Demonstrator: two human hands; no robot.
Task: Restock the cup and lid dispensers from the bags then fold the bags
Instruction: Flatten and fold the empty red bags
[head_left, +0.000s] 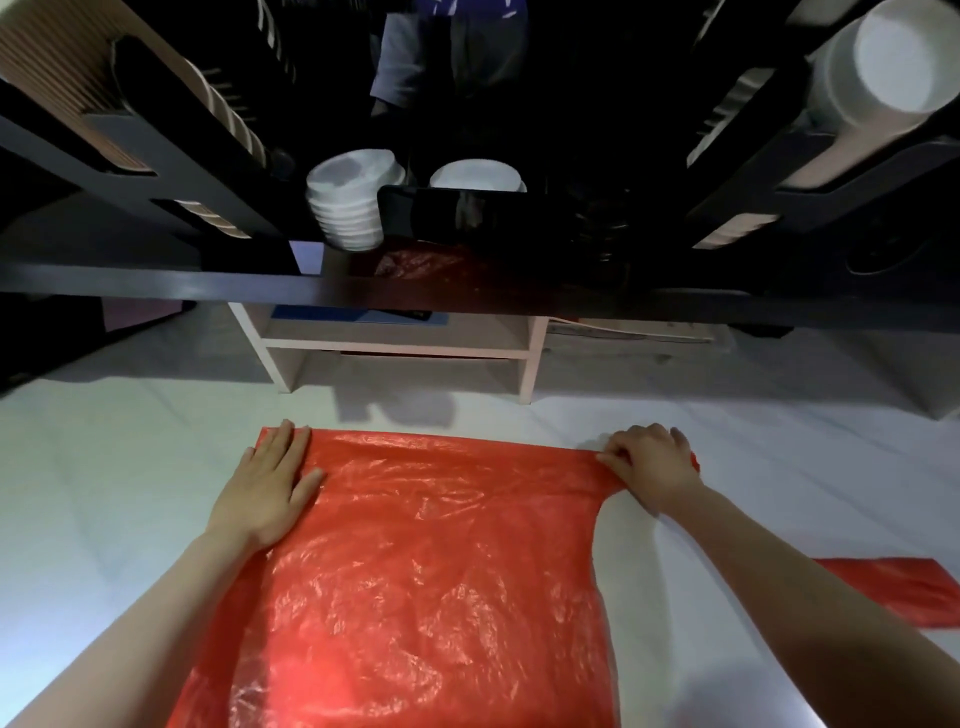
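Left hand (270, 483) is lying flat with straight fingers on the upper-left corner of the red bag (431, 571), spread across the lower centre of the desk (104, 493), while right hand (652, 462) is pinching its bunched upper-right corner (second red bag (904, 587) is lying at far right).

Bare sheet (130, 493) flanks bag (415, 571); low black shelf (156, 286) blocks beyond.
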